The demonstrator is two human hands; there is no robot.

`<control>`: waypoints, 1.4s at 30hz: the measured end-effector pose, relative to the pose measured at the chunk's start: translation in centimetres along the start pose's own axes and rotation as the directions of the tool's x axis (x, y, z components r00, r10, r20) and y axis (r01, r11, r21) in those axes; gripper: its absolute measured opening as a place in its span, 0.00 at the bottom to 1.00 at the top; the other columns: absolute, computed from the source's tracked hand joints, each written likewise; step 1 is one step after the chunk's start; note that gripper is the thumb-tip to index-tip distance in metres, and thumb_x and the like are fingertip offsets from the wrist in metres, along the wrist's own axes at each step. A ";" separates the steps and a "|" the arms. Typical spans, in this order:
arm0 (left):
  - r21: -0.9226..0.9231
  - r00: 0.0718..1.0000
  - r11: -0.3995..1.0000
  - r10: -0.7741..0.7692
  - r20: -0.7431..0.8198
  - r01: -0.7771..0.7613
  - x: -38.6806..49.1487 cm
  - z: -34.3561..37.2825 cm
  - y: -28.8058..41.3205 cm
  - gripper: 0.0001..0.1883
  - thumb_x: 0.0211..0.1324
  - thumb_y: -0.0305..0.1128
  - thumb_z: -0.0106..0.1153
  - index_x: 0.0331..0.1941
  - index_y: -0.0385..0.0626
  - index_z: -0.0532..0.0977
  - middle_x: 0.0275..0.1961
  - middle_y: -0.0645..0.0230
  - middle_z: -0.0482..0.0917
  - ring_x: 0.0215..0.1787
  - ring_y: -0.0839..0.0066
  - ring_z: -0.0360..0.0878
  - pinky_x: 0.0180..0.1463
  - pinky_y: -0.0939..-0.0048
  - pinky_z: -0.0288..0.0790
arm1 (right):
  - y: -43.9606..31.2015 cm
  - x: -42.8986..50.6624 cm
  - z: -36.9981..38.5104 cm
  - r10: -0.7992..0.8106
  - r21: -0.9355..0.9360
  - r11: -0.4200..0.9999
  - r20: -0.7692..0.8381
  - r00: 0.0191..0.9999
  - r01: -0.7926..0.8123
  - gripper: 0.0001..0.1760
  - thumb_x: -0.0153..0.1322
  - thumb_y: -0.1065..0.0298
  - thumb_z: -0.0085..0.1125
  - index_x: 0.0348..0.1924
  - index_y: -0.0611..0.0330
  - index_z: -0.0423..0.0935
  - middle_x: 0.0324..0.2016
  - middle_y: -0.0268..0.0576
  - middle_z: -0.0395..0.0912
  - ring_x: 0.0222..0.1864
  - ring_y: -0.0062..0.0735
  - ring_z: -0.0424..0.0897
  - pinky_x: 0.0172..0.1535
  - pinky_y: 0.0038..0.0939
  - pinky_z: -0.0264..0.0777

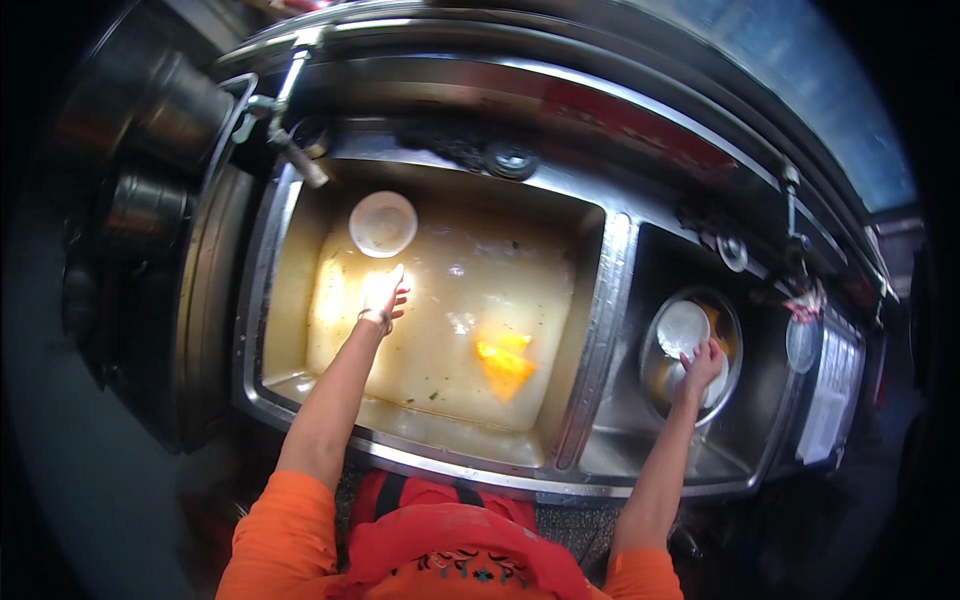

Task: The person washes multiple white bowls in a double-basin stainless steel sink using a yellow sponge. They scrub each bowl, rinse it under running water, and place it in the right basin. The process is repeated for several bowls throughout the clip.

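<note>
My left hand (386,295) hovers over or just in the murky water of the large stainless steel sink basin (577,367); glare hides the palm, and it holds nothing. Just beyond its fingertips, a round white bowl (383,223) sits in the water. A yellow-orange cloth (504,364) lies in the same basin, right of that hand. In the smaller sink basin (622,442), my right hand (703,364) grips the rim of a white bowl (682,328) over a round metal bowl (655,397). Another white dish (716,384) shows partly behind that hand.
A faucet (300,157) reaches over the large basin's far left corner. A steel divider (606,300) separates the two basins. A round metal item (511,160) stands on the back ledge. Large metal pots (150,202) stand at left; a white plastic rack (829,405) is at far right.
</note>
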State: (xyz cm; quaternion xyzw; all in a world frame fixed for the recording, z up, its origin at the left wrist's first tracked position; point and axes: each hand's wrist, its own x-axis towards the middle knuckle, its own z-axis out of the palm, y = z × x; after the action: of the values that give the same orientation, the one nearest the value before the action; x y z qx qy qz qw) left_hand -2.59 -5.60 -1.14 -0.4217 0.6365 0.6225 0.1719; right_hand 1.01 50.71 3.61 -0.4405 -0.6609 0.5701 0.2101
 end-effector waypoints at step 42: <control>-0.019 0.918 0.954 0.293 0.266 -0.299 1.5 4.6 -6.3 0.26 0.70 0.49 0.35 0.64 0.47 0.62 0.61 0.65 0.68 0.59 0.71 0.67 0.63 0.70 0.62 | 7.6 -33.4 25.6 -0.142 -0.048 0.915 0.890 0.432 0.401 0.29 0.59 0.76 0.51 0.55 0.62 0.70 0.50 0.50 0.72 0.51 0.48 0.71 0.56 0.36 0.66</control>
State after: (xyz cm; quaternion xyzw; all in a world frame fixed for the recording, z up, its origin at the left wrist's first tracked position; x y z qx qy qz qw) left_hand -0.19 -0.91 -7.09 -0.2313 0.6708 0.6852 0.1643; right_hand 1.20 8.40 -2.73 0.0013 -0.8037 0.5822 -0.1231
